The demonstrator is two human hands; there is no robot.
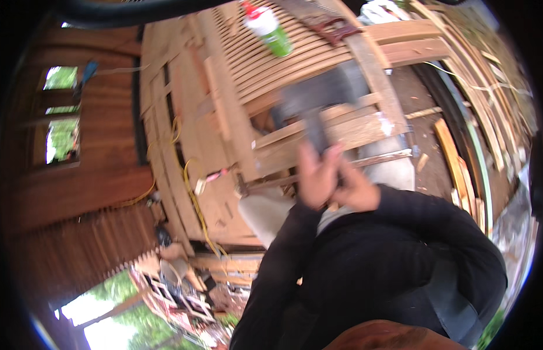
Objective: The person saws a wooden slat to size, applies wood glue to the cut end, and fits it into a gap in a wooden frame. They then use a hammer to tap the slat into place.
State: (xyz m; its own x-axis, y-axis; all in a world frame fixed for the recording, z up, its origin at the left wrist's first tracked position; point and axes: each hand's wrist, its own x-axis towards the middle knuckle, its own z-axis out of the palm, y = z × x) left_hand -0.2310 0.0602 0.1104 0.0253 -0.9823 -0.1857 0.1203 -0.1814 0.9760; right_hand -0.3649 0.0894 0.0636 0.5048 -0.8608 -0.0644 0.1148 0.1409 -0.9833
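Observation:
In front of my body is a dark, roughly T-shaped tool (314, 125), smeared by motion, its wide head away from me and its narrow part toward me. My left hand (318, 178) is closed at the near end of that narrow part. Close against it is my right hand (359, 189), its fingers blurred and partly hidden behind the left. A small pale bit shows below the hands; I cannot make out what it is. Beyond the tool lies a slatted wooden frame (257, 93), with a white and green bottle (268, 35) with a red top on it.
A handsaw (335, 30) with a reddish-brown handle lies at the frame's far right. A yellow cord (193, 189) runs over the planks on the left. Stacked boards (452, 157) lie along the right side. A plank wall with windows (90, 134) stands at left.

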